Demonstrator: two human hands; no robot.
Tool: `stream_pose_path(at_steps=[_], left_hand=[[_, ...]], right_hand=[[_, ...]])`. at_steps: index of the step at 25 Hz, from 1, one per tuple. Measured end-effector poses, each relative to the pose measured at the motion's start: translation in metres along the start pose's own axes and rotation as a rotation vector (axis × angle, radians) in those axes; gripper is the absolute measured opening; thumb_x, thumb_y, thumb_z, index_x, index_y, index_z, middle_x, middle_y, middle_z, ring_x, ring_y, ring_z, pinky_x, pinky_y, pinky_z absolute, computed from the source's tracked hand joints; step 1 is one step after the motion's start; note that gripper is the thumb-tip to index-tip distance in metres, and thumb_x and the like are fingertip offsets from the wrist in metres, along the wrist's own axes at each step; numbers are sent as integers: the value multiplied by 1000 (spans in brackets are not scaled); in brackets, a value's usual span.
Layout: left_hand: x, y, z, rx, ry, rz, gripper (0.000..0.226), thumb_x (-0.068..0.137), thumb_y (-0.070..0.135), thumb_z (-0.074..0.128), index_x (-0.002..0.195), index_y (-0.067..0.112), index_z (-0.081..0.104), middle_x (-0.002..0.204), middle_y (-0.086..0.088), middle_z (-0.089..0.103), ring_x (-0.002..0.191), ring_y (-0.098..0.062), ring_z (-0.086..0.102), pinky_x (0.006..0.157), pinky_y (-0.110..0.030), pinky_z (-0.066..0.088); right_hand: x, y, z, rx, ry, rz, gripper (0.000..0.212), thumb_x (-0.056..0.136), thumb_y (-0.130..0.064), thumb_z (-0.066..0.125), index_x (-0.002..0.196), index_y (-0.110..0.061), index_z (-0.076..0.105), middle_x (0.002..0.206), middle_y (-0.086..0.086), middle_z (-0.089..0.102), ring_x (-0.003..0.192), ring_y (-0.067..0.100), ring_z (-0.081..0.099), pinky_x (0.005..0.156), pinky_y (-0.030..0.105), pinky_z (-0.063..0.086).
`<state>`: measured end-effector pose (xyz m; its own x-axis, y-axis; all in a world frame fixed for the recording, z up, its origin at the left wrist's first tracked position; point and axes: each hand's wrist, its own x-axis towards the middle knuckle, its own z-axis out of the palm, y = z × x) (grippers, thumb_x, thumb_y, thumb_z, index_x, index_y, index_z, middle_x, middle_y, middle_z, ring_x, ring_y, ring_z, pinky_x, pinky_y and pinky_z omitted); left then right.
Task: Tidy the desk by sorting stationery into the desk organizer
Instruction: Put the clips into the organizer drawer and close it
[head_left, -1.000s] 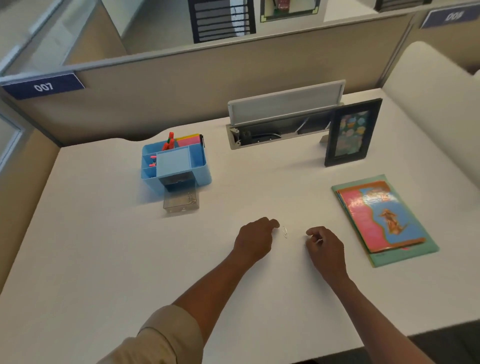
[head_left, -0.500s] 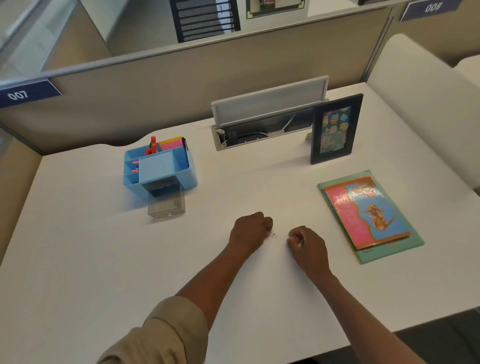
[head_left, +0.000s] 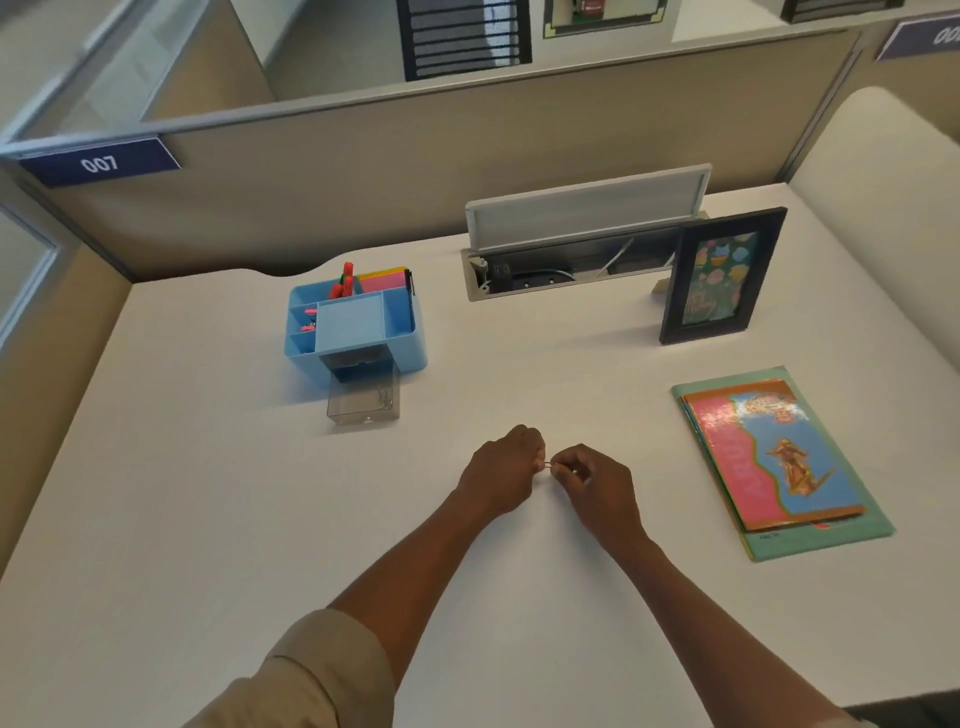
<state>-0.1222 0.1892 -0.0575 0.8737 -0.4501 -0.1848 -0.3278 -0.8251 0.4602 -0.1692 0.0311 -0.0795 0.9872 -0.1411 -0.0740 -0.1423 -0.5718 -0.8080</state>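
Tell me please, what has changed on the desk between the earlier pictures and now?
The two hands came together: the left hand and the right hand now both pinch the small paper clip, which earlier lay on the desk between them. The blue organizer, its open clear drawer, the picture frame and the booklets stayed put.

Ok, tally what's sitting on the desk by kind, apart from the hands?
Blue plastic desk organizer with clear pulled-out drawer: 1
Black-framed picture: 1
Colourful booklet stack: 1
Small metal paper clip between the fingertips: 1
Total: 4
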Motion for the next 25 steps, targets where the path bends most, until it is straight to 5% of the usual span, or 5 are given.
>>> stream_pose_path(at_steps=[4,9,15,25], left_hand=[[-16,-35,-15,-40,290,-71,10,91,21,60,100,24,56,104,6,58,91,-16,53,78,-32,47],[-41,-92,-35,152,606,-257,38,87,21,69,122,17,55,126,-4,58,118,-22,53,103,-34,42],[-69,-147,-54,89,619,-497,44,87,28,70,127,16,57,137,-7,55,123,-24,54,102,-35,44],[-70,-181,-49,200,622,-339,35,84,14,73,118,9,67,119,-10,67,112,-27,62,99,-35,46]], right_hand=[[17,-34,22,36,-36,-58,9,85,-17,70,80,-25,68,77,-16,68,74,4,60,66,14,41],[50,-88,53,67,-81,-142,8,86,-20,66,79,-25,66,78,-14,68,73,6,61,68,22,48],[90,-167,113,-34,-149,-276,13,93,-29,62,96,-18,69,91,-6,70,78,10,62,74,20,50],[123,-203,179,-483,-263,-247,16,91,-33,64,97,-20,71,91,0,69,82,17,61,87,29,53]])
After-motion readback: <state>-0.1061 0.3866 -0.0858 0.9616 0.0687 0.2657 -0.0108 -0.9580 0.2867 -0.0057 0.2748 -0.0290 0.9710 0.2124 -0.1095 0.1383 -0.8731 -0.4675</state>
